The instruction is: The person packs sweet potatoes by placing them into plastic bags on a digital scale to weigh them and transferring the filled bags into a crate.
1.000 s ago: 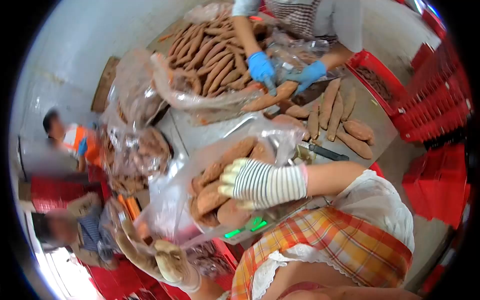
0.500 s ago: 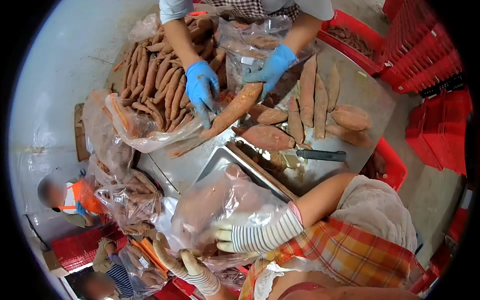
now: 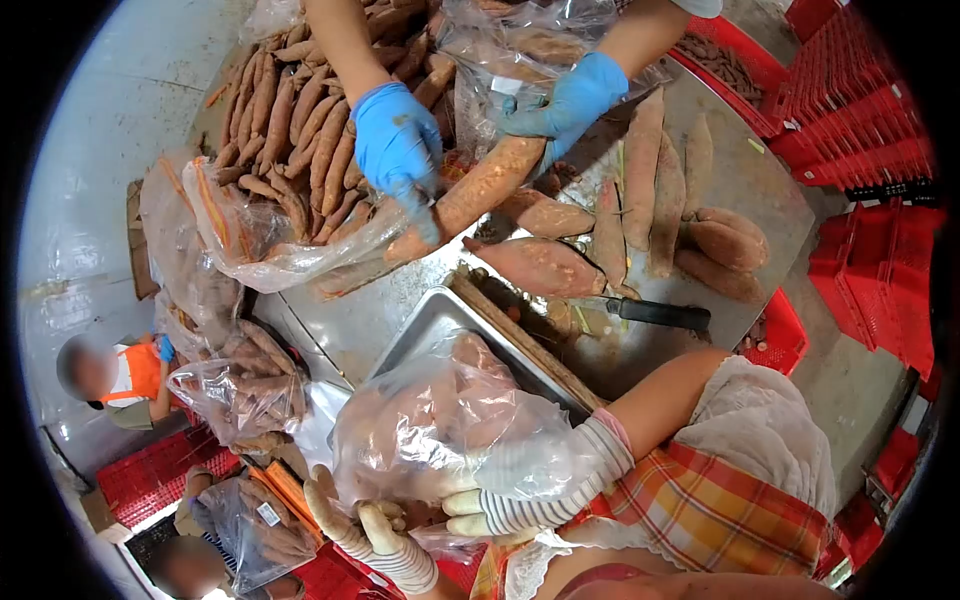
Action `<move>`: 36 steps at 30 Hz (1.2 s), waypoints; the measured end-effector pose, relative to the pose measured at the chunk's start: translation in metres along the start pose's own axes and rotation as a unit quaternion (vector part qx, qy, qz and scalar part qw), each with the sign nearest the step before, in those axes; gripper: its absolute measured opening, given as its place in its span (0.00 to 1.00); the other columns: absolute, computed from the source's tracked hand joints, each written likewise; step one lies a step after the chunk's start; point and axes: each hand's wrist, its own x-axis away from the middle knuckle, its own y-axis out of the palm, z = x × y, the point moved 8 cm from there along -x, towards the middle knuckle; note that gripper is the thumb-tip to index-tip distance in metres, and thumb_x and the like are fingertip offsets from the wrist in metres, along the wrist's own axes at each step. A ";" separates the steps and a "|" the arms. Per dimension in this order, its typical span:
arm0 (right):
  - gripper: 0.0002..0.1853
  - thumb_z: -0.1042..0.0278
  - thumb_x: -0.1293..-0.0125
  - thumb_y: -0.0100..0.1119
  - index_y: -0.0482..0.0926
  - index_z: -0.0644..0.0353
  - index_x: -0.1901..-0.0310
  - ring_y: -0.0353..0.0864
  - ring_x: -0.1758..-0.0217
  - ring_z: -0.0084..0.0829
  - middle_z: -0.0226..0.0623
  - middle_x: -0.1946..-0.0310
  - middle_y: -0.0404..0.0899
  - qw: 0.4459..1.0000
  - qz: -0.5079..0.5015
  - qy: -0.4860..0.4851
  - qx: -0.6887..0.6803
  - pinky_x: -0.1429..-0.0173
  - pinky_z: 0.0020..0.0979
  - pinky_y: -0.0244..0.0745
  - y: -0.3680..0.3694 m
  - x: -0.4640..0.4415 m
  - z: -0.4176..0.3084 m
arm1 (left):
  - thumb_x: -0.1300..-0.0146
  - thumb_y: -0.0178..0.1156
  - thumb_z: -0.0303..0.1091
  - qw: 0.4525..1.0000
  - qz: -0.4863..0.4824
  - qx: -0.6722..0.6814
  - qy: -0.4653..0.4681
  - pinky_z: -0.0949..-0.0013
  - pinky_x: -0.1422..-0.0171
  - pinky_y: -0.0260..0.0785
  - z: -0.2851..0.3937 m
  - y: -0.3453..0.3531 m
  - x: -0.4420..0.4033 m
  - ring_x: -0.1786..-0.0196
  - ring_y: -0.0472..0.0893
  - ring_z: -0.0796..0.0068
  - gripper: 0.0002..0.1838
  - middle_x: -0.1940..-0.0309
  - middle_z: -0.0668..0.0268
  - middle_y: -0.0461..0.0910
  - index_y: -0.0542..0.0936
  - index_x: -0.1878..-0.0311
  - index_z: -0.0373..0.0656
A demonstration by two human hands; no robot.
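A clear plastic bag (image 3: pixel 430 420) of sweet potatoes bulges at the near edge of the metal tray (image 3: pixel 415 318). My right hand (image 3: pixel 500 510), in a striped glove, is closed on the bag's lower right side, with loose film lying over the glove and wrist. At the lower left of the bag, my left hand (image 3: pixel 375 535) holds it, fingers curled and partly hidden by the film. Across the table, a co-worker's blue-gloved hands (image 3: pixel 400 150) hold a long sweet potato (image 3: pixel 480 195) at the mouth of another plastic bag (image 3: pixel 290 268).
A black-handled knife (image 3: pixel 660 313) lies beside loose sweet potatoes (image 3: pixel 540 265) on the metal table (image 3: pixel 770 200). A large pile of sweet potatoes (image 3: pixel 290 120) is at the far left. Stacked red crates (image 3: pixel 870 290) stand at right. Two other people are at lower left.
The bag by my hands has shifted right and lower, and its film now covers more of my right glove. My right hand has moved slightly down. The camera view has shifted a little.
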 end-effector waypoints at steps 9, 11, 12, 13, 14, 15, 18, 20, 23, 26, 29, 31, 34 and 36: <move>0.21 0.61 0.40 0.61 0.73 0.64 0.48 0.78 0.51 0.37 0.40 0.53 0.77 0.790 0.370 0.152 -0.465 0.45 0.35 0.69 -0.124 0.106 0.078 | 0.39 0.49 0.28 1.000 0.006 -0.020 0.022 0.85 0.79 0.54 -0.004 -0.005 -0.002 0.83 0.60 0.88 0.33 0.33 0.54 0.60 0.55 0.29 0.47; 0.21 0.63 0.40 0.60 0.71 0.63 0.47 0.76 0.48 0.39 0.41 0.51 0.75 0.571 0.615 0.127 -0.530 0.42 0.40 0.68 -0.132 0.140 0.125 | 0.39 0.49 0.28 1.000 0.006 -0.016 0.010 0.85 0.79 0.54 -0.007 -0.005 -0.001 0.83 0.60 0.88 0.33 0.33 0.55 0.60 0.55 0.29 0.46; 0.21 0.63 0.40 0.60 0.71 0.63 0.47 0.76 0.48 0.39 0.41 0.51 0.75 0.572 0.615 0.126 -0.529 0.42 0.40 0.68 -0.136 0.136 0.134 | 0.39 0.49 0.28 1.000 0.011 -0.005 -0.002 0.85 0.79 0.54 -0.010 -0.007 -0.001 0.83 0.60 0.89 0.33 0.34 0.55 0.61 0.55 0.30 0.46; 0.20 0.64 0.39 0.60 0.71 0.61 0.48 0.75 0.51 0.35 0.38 0.52 0.74 0.526 0.613 0.139 -0.573 0.47 0.36 0.71 -0.135 0.131 0.146 | 0.40 0.50 0.28 1.000 0.017 0.006 -0.014 0.85 0.79 0.53 -0.013 -0.009 0.000 0.83 0.60 0.89 0.33 0.34 0.55 0.61 0.56 0.30 0.45; 0.18 0.64 0.39 0.59 0.70 0.59 0.49 0.73 0.53 0.31 0.35 0.54 0.73 0.478 0.609 0.151 -0.615 0.51 0.31 0.73 -0.132 0.127 0.157 | 0.40 0.50 0.28 1.000 0.017 0.005 -0.013 0.85 0.79 0.53 -0.012 -0.009 -0.001 0.83 0.60 0.89 0.33 0.34 0.55 0.61 0.56 0.30 0.45; 0.18 0.64 0.39 0.59 0.70 0.59 0.49 0.73 0.53 0.31 0.35 0.54 0.73 0.477 0.608 0.150 -0.616 0.51 0.31 0.73 -0.136 0.124 0.167 | 0.40 0.50 0.28 1.000 0.016 0.018 -0.015 0.85 0.79 0.53 -0.011 -0.007 -0.001 0.83 0.60 0.89 0.33 0.35 0.55 0.62 0.56 0.30 0.45; 0.27 0.61 0.41 0.60 0.64 0.61 0.42 0.68 0.41 0.42 0.44 0.45 0.68 0.537 0.581 0.045 -0.610 0.33 0.46 0.60 -0.155 0.102 0.177 | 0.41 0.51 0.27 0.999 0.019 0.030 -0.021 0.86 0.79 0.53 -0.017 -0.011 0.001 0.83 0.59 0.89 0.33 0.36 0.55 0.63 0.57 0.30 0.45; 0.27 0.61 0.41 0.60 0.64 0.61 0.43 0.69 0.42 0.41 0.43 0.47 0.69 0.553 0.571 0.043 -0.605 0.34 0.45 0.61 -0.158 0.092 0.165 | 0.41 0.50 0.25 0.999 0.025 0.041 -0.016 0.86 0.79 0.53 -0.011 -0.006 0.000 0.83 0.59 0.90 0.32 0.37 0.55 0.64 0.58 0.31 0.44; 0.26 0.61 0.41 0.59 0.65 0.61 0.43 0.70 0.43 0.37 0.39 0.49 0.71 0.612 0.546 0.040 -0.570 0.35 0.42 0.64 -0.165 0.083 0.134 | 0.41 0.49 0.25 0.998 0.006 0.068 -0.017 0.86 0.79 0.54 -0.017 -0.008 0.001 0.83 0.59 0.90 0.31 0.37 0.56 0.66 0.59 0.31 0.44; 0.17 0.65 0.38 0.56 0.72 0.59 0.49 0.76 0.51 0.30 0.36 0.56 0.76 0.637 0.565 0.063 -0.521 0.46 0.37 0.74 -0.157 0.080 0.111 | 0.42 0.49 0.24 0.997 0.018 0.059 -0.042 0.86 0.77 0.55 -0.014 -0.006 0.000 0.82 0.60 0.89 0.31 0.38 0.57 0.67 0.60 0.32 0.44; 0.18 0.65 0.38 0.56 0.71 0.60 0.48 0.76 0.52 0.30 0.35 0.56 0.76 0.634 0.551 0.045 -0.542 0.48 0.34 0.75 -0.147 0.072 0.092 | 0.42 0.49 0.23 0.998 0.004 0.061 -0.025 0.86 0.76 0.56 -0.011 -0.004 0.001 0.82 0.61 0.89 0.31 0.39 0.57 0.68 0.61 0.33 0.43; 0.19 0.64 0.38 0.57 0.70 0.61 0.47 0.77 0.53 0.29 0.35 0.56 0.75 0.634 0.563 0.061 -0.526 0.49 0.32 0.76 -0.144 0.070 0.088 | 0.39 0.48 0.28 0.999 -0.028 0.017 0.021 0.84 0.77 0.55 -0.009 -0.004 0.000 0.81 0.62 0.89 0.28 0.39 0.58 0.68 0.63 0.34 0.42; 0.18 0.66 0.38 0.57 0.70 0.63 0.48 0.77 0.53 0.29 0.37 0.57 0.76 0.645 0.561 0.043 -0.517 0.48 0.32 0.75 -0.142 0.063 0.078 | 0.38 0.49 0.31 0.999 -0.031 0.030 0.024 0.84 0.78 0.55 -0.003 -0.001 -0.002 0.82 0.64 0.88 0.26 0.42 0.55 0.71 0.65 0.35 0.40; 0.18 0.67 0.39 0.59 0.71 0.64 0.49 0.77 0.54 0.29 0.37 0.57 0.76 0.659 0.555 0.069 -0.503 0.49 0.32 0.75 -0.136 0.058 0.071 | 0.36 0.51 0.38 0.995 -0.053 0.086 0.019 0.85 0.80 0.55 0.004 0.004 -0.006 0.83 0.65 0.87 0.25 0.46 0.54 0.74 0.67 0.37 0.38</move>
